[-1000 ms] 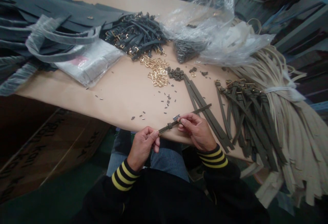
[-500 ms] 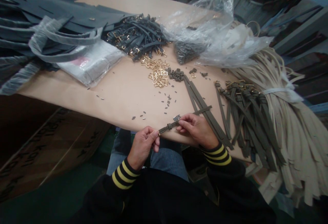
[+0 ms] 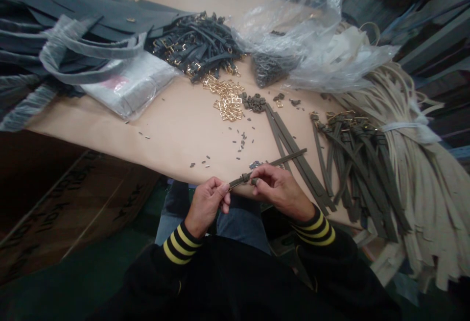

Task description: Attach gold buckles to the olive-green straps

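Head cam: olive strap (image 3: 288, 157) over tan tbl (image 3: 172, 139) edge, carton (image 3: 91, 198) L, green flr (image 3: 62, 286).

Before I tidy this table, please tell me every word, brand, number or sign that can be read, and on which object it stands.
"YKK", as it appears: on the cardboard box at lower left; slightly blurred.
Other dark lettering on the same box: too blurred to read surely.
Plastic-wrapped packet: a reddish patch, no legible text.

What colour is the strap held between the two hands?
The strap is dark olive, seen in the head view.
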A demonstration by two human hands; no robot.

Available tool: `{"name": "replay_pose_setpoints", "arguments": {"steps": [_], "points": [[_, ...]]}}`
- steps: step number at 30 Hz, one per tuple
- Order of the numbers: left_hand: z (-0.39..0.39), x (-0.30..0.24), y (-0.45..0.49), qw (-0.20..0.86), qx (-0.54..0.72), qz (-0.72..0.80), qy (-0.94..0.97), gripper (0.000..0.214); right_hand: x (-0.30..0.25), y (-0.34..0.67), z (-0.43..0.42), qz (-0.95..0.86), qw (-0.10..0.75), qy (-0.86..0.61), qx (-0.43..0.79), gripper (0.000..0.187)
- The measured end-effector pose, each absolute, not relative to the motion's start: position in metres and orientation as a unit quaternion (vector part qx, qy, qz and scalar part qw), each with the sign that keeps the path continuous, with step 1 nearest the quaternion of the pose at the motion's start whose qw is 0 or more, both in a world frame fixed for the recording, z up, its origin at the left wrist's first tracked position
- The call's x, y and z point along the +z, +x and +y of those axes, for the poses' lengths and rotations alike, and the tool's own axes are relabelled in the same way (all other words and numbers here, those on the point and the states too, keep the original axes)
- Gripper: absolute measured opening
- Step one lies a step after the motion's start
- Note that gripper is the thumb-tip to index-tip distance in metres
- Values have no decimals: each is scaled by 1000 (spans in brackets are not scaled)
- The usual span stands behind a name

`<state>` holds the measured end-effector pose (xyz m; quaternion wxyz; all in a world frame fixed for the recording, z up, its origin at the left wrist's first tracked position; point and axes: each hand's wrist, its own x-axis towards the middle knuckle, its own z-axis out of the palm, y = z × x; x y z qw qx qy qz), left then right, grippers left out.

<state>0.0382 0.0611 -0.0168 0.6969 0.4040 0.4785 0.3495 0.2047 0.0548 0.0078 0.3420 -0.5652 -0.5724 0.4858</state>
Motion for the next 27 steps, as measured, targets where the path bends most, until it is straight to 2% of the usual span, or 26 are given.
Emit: {"name": "replay_pose_setpoints", "arguments": {"steps": [6,15,20,24,27], "points": [[61,-19,35,676,344,474,447,20,-1,189,50,-630,344,-587,374,16],[58,-20,33,683,344,465,446,20,2,192,52,-527,357,-592,494,3],[59,-19,32,686,345,452,453,21,7,190,52,-482,375,-563,557,4],[59,-19,31,682,334,449,470,21,4,191,51,-503,360,-570,541,4],[58,-19,31,676,331,456,475,21,3,189,49,-577,332,-594,452,7]]}}
